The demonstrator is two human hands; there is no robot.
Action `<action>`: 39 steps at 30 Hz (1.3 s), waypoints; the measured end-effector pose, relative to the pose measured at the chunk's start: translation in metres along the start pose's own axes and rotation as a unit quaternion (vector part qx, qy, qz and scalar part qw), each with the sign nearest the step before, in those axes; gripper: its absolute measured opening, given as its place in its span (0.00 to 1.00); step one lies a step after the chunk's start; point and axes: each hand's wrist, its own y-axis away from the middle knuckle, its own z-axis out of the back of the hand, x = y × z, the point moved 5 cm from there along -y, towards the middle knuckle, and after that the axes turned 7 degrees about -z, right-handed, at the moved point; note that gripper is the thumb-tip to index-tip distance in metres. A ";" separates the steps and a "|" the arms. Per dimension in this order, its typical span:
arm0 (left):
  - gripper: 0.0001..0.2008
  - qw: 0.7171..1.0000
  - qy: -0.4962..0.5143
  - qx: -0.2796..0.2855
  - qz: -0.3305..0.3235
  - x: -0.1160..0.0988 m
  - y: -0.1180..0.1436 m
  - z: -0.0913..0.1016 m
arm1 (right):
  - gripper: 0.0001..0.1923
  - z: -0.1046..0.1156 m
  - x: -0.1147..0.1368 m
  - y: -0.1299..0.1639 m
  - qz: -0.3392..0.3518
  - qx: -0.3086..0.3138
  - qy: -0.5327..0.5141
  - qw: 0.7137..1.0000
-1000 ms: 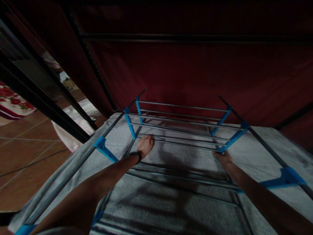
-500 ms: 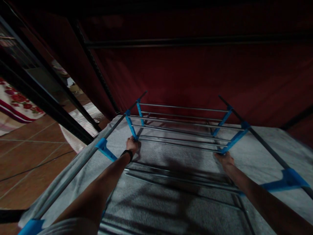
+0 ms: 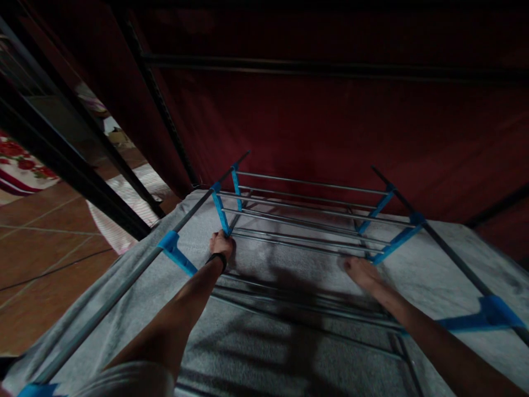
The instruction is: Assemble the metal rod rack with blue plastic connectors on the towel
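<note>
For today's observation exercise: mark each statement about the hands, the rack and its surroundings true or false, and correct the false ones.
1. The left hand is at the foot of a blue connector on the rack. True.
2. The left wrist is bare. False: it wears a dark wristband.
3. The right hand lies near the rack's metal rods. True.
4. The rack stands on bare tiles. False: it stands on grey cloth; the tiled floor is to the left.
5. The backdrop is white. False: it is dark red fabric.

Dim, reddish light; dark shadows, warped edges.
</note>
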 end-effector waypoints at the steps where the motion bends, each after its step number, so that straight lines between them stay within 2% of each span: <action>1: 0.11 1.000 0.004 -0.002 0.000 0.000 0.000 0.000 | 0.19 0.001 0.023 0.003 0.063 -0.005 0.002 0.998; 4: 0.11 1.000 0.010 -0.010 0.001 0.001 0.001 -0.001 | 0.23 0.002 0.095 0.013 0.240 -0.060 -0.011 0.969; 6: 0.10 1.000 0.014 -0.015 0.002 0.002 0.001 -0.001 | 0.27 -0.006 0.136 0.013 0.286 -0.071 -0.009 0.956; 12: 0.08 0.999 0.041 -0.027 0.000 0.005 0.002 -0.001 | 0.32 -0.029 0.229 -0.015 0.288 -0.073 0.004 0.955; 16: 0.07 0.997 0.072 -0.033 0.005 0.008 0.003 -0.002 | 0.29 -0.031 0.266 -0.027 0.276 -0.063 0.007 0.959; 20: 0.08 0.997 0.061 -0.037 0.003 0.007 0.004 -0.004 | 0.25 -0.033 0.276 -0.032 0.259 -0.050 -0.028 0.964; 32: 0.05 0.993 0.077 -0.093 -0.003 0.000 0.005 -0.005 | 0.22 -0.038 0.264 -0.034 0.276 -0.030 -0.068 0.958; 39: 0.04 0.992 0.091 -0.082 -0.022 0.003 0.001 -0.009 | 0.23 -0.035 0.263 -0.035 0.270 -0.015 -0.070 0.960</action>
